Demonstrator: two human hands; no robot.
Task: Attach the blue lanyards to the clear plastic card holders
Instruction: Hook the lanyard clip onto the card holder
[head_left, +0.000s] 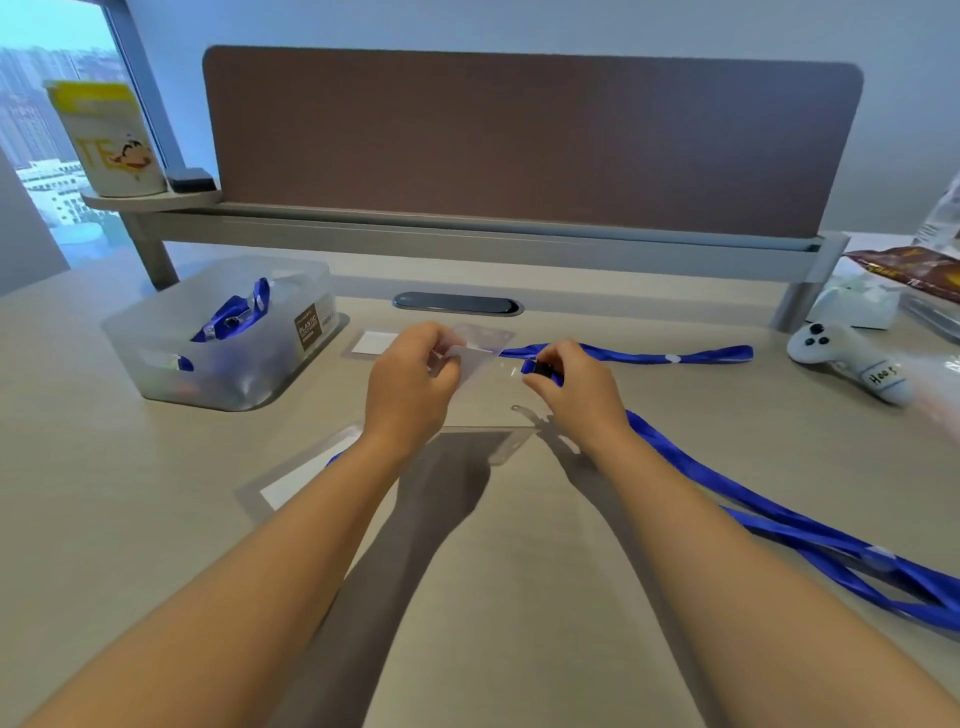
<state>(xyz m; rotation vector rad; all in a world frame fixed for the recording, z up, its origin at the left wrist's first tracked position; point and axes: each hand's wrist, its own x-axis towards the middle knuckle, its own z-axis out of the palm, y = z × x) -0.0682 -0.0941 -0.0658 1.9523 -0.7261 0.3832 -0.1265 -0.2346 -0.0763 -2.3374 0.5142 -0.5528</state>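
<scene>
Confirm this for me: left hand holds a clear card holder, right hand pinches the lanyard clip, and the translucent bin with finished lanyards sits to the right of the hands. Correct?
Not quite. The head view shows the translucent bin to the left of the hands, not the right. The rest stands: the left hand holds a clear card holder, and the right hand pinches the lanyard clip.

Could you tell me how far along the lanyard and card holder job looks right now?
Done: the plastic bin holds blue lanyards with clear holders, apparently finished. In hand: the left hand holds a clear card holder while the right hand brings a blue lanyard's clip to it; not visibly attached. Left: two holders on the desk, one far, one near.
</scene>
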